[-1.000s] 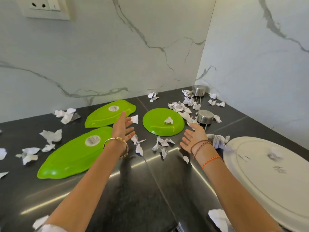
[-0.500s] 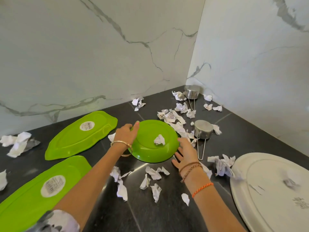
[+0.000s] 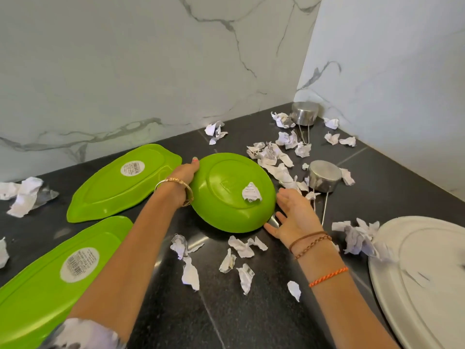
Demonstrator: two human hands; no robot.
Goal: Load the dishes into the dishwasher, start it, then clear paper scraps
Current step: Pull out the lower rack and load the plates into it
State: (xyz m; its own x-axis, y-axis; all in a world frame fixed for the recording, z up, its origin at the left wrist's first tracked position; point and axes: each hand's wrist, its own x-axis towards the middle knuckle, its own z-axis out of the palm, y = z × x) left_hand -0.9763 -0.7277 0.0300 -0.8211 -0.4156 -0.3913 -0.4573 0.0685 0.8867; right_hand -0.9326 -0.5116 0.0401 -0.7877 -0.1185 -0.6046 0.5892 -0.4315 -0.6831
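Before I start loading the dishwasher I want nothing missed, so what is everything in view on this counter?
Round plate: one, green, upside down, mid-counter, tilted between the hands.
Leaf-shaped trays: two, green, upside down, left side, each with a sticker.
Large plate: one, white, right edge.
Metal cups: two, steel, with wire handles, toward the back corner.
Paper scraps: many, white, scattered over the counter; one lies on the round plate.
Counter: one, dark stone.
Walls: two, white marble.
Left hand: grips the round plate's left rim.
Right hand: open, by the plate's right rim.
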